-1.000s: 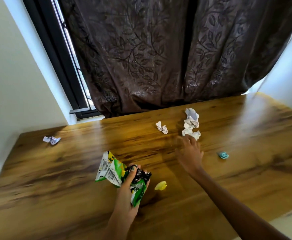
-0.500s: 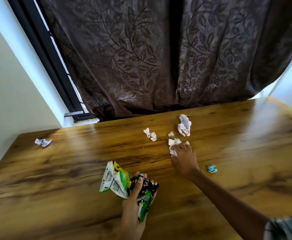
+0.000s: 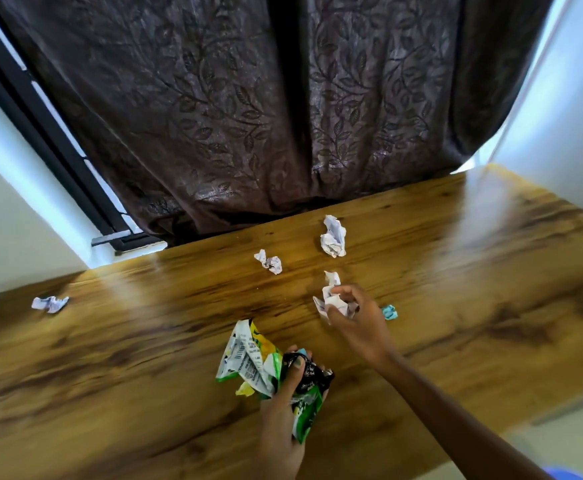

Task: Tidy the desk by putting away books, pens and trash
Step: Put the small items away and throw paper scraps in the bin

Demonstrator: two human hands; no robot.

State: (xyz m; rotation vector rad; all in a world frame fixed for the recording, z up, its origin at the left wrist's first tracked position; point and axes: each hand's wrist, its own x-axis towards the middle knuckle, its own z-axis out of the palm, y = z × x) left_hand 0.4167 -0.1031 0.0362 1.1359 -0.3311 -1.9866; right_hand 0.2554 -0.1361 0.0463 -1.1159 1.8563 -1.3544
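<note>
My left hand (image 3: 283,420) grips a bunch of crumpled green, white and black snack wrappers (image 3: 252,365) low over the wooden desk (image 3: 110,375). My right hand (image 3: 355,320) is closed around a crumpled white paper ball (image 3: 333,301), lifted just off the desk. A small white scrap (image 3: 332,277) lies just beyond it. Further back lie a crumpled paper (image 3: 334,236) and a smaller one (image 3: 269,261). Another paper ball (image 3: 50,303) sits at the far left. A small blue wrapper (image 3: 389,311) lies right of my right hand.
A dark leaf-patterned curtain (image 3: 265,109) hangs along the desk's back edge. A black window frame (image 3: 40,133) and white walls close in the left side. The desk's front right edge (image 3: 560,407) drops to a pale floor.
My right hand closed on the white paper ball and lifted it toward me, leaving a small scrap behind. The left hand kept its hold on the wrappers. The view shifted.
</note>
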